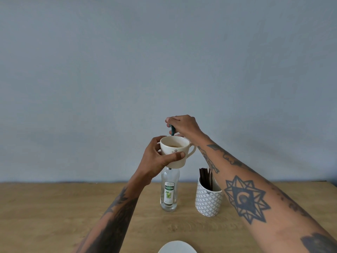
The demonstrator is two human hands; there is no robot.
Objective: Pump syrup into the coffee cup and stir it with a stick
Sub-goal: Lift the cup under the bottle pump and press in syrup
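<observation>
Head view shows the left hand clamped round the cup, thumb across its front and fingers behind, holding it up in the air right over the bottle, handle turned away from that hand. Coffee shows inside, low in the cup. Above the cup's far rim the right hand is closed down on the green pump, whose spout points into the cup; whether syrup is running cannot be seen. So the pumping step is in hand, and stirring is not yet begun. Beside the bottle, on the right-hand side, stands a patterned holder with dark sticks upright in it, partly behind the right forearm. Nearer the person than the bottle, a white saucer peeks in at the picture's bottom edge. Next, by my judgement, the pump wants a full press and release, then the cup goes down, likely on the saucer, and the right hand pulls one stick from the holder.
</observation>
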